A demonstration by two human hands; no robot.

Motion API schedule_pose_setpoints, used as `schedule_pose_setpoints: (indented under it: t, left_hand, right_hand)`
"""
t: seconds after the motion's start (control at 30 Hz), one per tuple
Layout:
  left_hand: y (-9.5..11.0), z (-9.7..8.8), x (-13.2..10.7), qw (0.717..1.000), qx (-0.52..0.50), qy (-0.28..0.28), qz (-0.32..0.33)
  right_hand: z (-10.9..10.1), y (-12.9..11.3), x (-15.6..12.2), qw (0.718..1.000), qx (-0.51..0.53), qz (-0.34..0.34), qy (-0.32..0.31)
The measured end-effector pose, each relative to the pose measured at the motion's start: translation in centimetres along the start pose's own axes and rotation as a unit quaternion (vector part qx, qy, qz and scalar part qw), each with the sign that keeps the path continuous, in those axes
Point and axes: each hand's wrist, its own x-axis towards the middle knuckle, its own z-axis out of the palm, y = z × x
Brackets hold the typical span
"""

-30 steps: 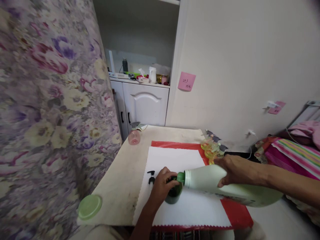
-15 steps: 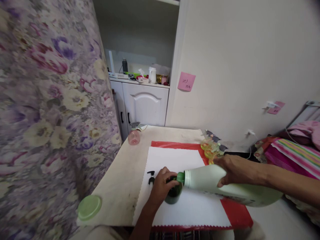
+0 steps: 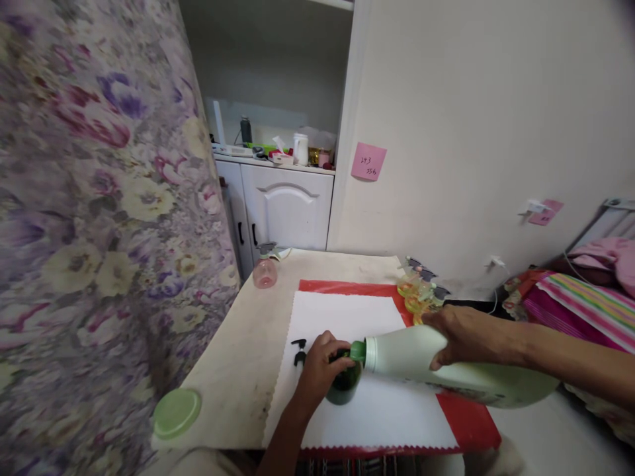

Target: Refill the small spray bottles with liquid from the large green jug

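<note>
My left hand (image 3: 321, 363) is closed around the top of a small dark green bottle (image 3: 343, 387), which stands on a white scalloped mat (image 3: 377, 416). With my right hand (image 3: 461, 337) I grip a large pale green jug (image 3: 491, 380), tipped on its side. The jug's green spout (image 3: 358, 351) meets the small bottle's mouth at my left fingers; the opening itself is hidden. Just left of my left hand lies a black pump head (image 3: 299, 352), its lower part partly covered. A round light green lid (image 3: 177, 412) rests at the table's near left corner.
Several yellow spray bottles (image 3: 414, 294) stand by the mat's far right corner. A pink spray bottle (image 3: 265, 270) is at the far left table edge. Red sheeting (image 3: 469, 423) lies under the mat. A floral curtain (image 3: 99, 231) hangs on the left, and a white wall (image 3: 446, 165) rises behind.
Both hands, the jug and the small bottle keep nearly the same places. Only a slight shift of the whole view shows.
</note>
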Motion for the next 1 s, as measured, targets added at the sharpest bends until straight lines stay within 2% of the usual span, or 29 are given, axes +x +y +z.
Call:
schedule_pose_setpoints:
  t: [1.0]
  left_hand:
    - [0.02, -0.07, -0.01, 1.000, 0.001, -0.001, -0.005]
  right_hand:
    - [0.21, 0.39, 0.26, 1.000, -0.015, -0.011, -0.004]
